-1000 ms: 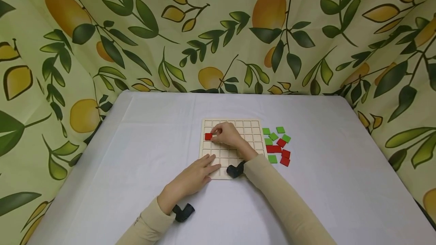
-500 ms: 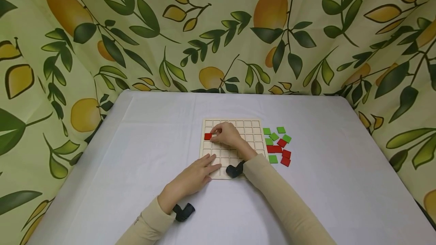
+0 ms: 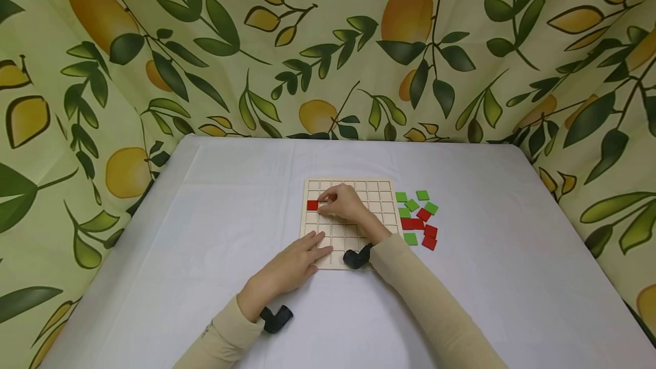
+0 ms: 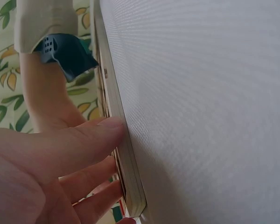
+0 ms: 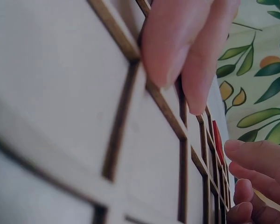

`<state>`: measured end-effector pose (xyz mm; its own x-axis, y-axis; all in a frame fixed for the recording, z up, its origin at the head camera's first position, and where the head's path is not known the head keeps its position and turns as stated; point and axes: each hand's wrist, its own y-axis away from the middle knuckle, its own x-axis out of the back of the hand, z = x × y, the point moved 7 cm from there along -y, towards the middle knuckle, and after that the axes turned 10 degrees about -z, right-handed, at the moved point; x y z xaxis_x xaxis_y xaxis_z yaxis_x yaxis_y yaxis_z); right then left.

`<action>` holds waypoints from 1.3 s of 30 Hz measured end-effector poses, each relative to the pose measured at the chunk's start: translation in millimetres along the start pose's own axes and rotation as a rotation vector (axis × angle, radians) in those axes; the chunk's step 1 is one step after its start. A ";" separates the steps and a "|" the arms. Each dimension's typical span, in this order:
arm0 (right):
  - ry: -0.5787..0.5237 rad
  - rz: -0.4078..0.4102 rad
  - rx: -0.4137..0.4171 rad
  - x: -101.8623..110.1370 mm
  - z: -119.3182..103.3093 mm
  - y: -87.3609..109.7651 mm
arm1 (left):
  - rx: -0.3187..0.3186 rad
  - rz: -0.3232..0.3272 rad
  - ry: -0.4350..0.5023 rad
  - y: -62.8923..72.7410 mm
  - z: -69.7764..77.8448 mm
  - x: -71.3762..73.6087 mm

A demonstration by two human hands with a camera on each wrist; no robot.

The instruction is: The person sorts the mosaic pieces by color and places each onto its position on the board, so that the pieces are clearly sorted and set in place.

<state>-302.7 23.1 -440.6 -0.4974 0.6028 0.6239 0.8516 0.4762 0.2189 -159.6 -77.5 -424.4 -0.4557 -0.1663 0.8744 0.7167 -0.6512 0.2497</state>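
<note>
A square wooden board (image 3: 311, 225) with a raised grid lies on the table. A red square tile (image 3: 312, 205) sits in a left-column cell, its upper face bare. At the tile's right side is my right hand (image 3: 343, 204), bent over the board with thumb and index fingertips apart. In the right wrist view that red tile (image 5: 218, 142) stands just beyond the curved fingertips of my right hand (image 5: 259, 179). My left hand (image 3: 292, 261) rests on the board's near left corner with fingers spread. In the left wrist view the thumb (image 4: 105, 133) lies along the board's edge.
Beside the board's right edge are scattered loose green tiles (image 3: 410, 239) and red tiles (image 3: 429, 242), several of each. A white cloth (image 3: 230, 187) covers the table. A fruit-patterned curtain (image 3: 318, 61) hangs behind and at both sides.
My right hand has shifted very slightly to the right relative to the red tile, which now shows clear of the fingertips. The left hand has stayed in place.
</note>
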 end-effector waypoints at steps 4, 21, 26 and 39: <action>-0.024 0.003 0.011 2.9 1.6 5.7 | 0.011 -0.007 0.009 -0.5 -0.9 -0.1; -0.063 0.005 0.084 18.9 10.6 38.6 | 0.013 -0.012 0.013 -1.2 -0.6 -1.4; -0.102 0.008 0.082 23.9 17.0 47.6 | 0.017 -0.011 0.007 -2.1 -1.4 -1.8; -0.107 0.039 0.050 38.4 36.5 71.8 | 0.026 -0.009 0.024 -2.1 -1.9 -1.4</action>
<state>-266.7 103.9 -428.3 -0.4811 0.6851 0.5470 0.8628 0.4806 0.1568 -161.5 -77.2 -426.9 -0.4747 -0.1786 0.8618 0.7259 -0.6331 0.2687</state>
